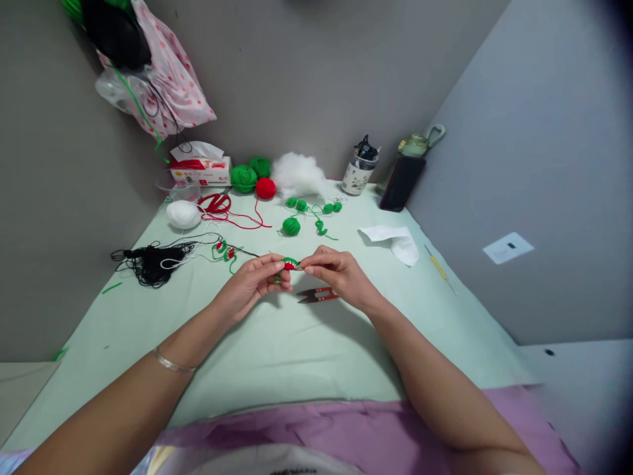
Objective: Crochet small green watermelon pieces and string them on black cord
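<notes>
Between my hands is a small crocheted piece point(290, 264) in red, white and green. My left hand point(257, 280) pinches its left side with thumb and fingers. At its right end my right hand point(339, 270) is closed in a pinch; whatever thin tool or yarn lies in those fingers is too small to make out. Just below my right hand lie red-handled thread snips point(317, 295), blades pointing left. Two similar small red and green pieces point(225, 251) with loose yarn tails rest to the left, beside a tangled hank of black yarn point(155, 262).
Along the back stand a tissue box point(202, 173), green yarn balls point(244, 179), a red ball point(266, 189), white stuffing point(299, 175), a pen cup point(359, 175) and a phone point(403, 183). Red scissors point(215, 203) and white yarn point(183, 215) lie left; a yellow crochet hook point(439, 267) right.
</notes>
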`<state>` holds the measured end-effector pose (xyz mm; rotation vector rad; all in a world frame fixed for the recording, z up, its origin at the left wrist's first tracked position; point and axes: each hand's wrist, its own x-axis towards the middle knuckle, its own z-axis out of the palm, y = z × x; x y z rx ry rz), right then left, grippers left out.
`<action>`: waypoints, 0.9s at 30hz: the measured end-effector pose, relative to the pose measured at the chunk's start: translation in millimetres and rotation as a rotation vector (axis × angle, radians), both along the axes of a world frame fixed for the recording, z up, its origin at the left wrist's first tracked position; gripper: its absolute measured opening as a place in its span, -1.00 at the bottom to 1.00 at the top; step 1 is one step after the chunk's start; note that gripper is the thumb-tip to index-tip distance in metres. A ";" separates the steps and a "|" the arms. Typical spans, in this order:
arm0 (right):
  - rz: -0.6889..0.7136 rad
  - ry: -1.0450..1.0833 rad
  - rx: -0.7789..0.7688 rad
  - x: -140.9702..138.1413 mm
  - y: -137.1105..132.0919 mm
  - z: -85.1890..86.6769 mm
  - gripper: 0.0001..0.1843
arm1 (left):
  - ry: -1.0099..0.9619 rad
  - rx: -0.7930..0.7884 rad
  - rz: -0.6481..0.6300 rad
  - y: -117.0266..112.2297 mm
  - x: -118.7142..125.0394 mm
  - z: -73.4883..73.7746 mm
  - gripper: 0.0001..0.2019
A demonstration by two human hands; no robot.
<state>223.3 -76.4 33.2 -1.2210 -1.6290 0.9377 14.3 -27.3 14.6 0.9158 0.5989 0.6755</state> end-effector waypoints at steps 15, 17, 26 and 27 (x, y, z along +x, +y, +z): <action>-0.217 -0.020 0.055 -23.0 -6.7 -11.2 -0.93 | 0.112 0.136 0.062 -8.5 8.2 -2.5 -0.82; -0.194 -0.158 0.192 -26.6 -11.0 -12.6 -0.91 | 0.125 0.152 0.079 -9.2 9.1 -3.3 -0.81; -0.186 -0.763 0.482 -28.6 -19.3 -14.1 -0.71 | 0.244 0.288 0.073 -10.8 9.6 -6.7 -0.80; -0.195 -0.754 0.507 -30.0 -20.8 -12.4 -0.71 | 0.260 0.301 0.076 -10.7 9.5 -5.8 -0.80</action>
